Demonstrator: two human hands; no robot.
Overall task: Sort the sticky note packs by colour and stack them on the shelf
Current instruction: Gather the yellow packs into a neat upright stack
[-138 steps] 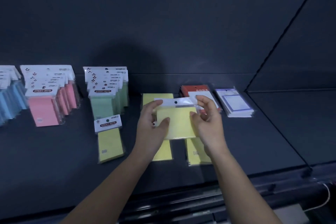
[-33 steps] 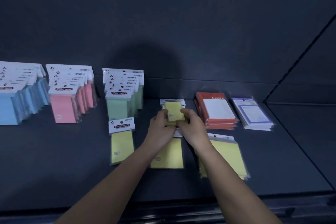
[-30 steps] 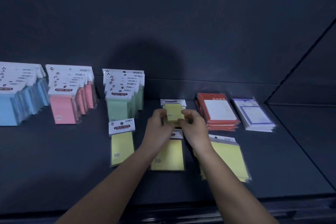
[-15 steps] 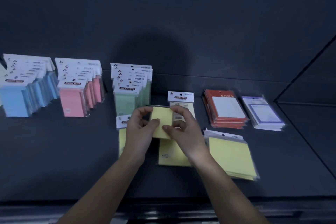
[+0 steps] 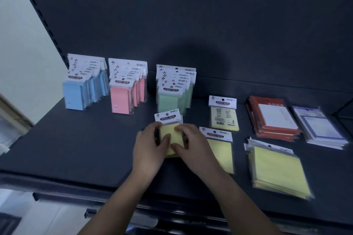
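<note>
The left hand and right hand are both clamped on one yellow pack, fingers curled round its side edges. It sits on the shelf, seemingly flat, just before the green stack.

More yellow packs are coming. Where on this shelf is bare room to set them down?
Bare shelf: front left, before the blue row and pink row, left of the left hand. Crowded on the right: yellow packs, red stack, purple stack.
</note>
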